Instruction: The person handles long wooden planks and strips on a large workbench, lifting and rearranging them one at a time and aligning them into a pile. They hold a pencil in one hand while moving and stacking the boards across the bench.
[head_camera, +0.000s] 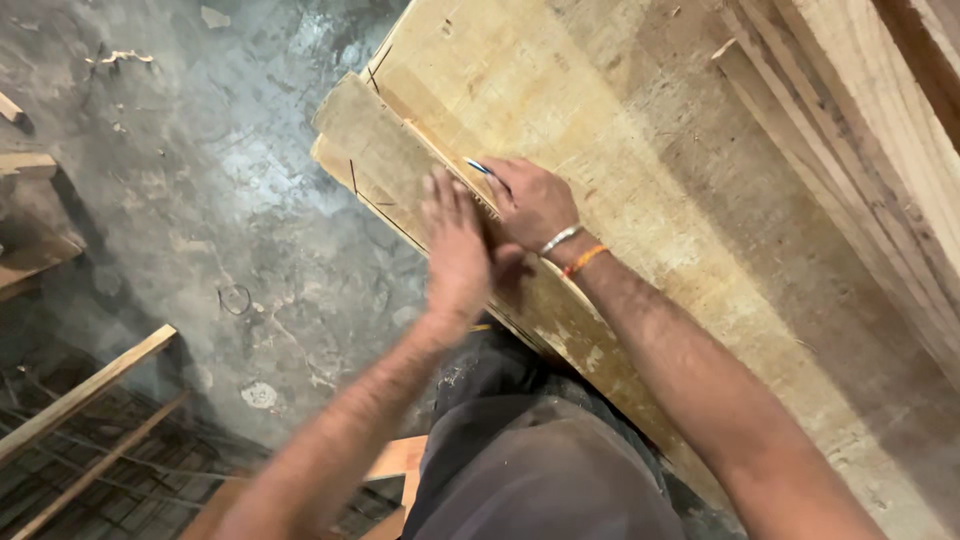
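Seen from above: left hand (455, 245) lying flat on a pale wooden plank (390, 160), fingers stretched out straight and close together, slightly blurred, palm pressing the plank's face. Right hand (530, 200) just beside it, touching at the thumb side, fingers curled together round a thin blue pen or pencil (478, 167), only its tip showing past the knuckles, resting at the stepped edge where the plank meets the board above. On the right wrist, a silvery metal bangle (560, 239) and an orange thread band (583, 260), side by side. Plank rough-sawn, dull yellow-brown, squared at the near end, marked with thin dark ruled lines close to its corner. Lying over it, a much wider sheet of plywood (620, 130), grainy, scuffed, streaked with pale dust, running diagonally from upper left to lower right. Under the plank, another board edge peeking out, same tone. At upper right, a stack of long timber boards (860, 130), reddish-tan, edges layered like steps, grain running lengthwise. Below the boards, grey concrete floor (220, 200), mottled and shiny in patches, scattered with chips and a faint ring mark. At lower left, narrow wooden battens (85, 395) slanting over a dark metal grid. At bottom centre, dark dusty trouser cloth (540, 450) over a raised knee, pressed against the boards' edge.
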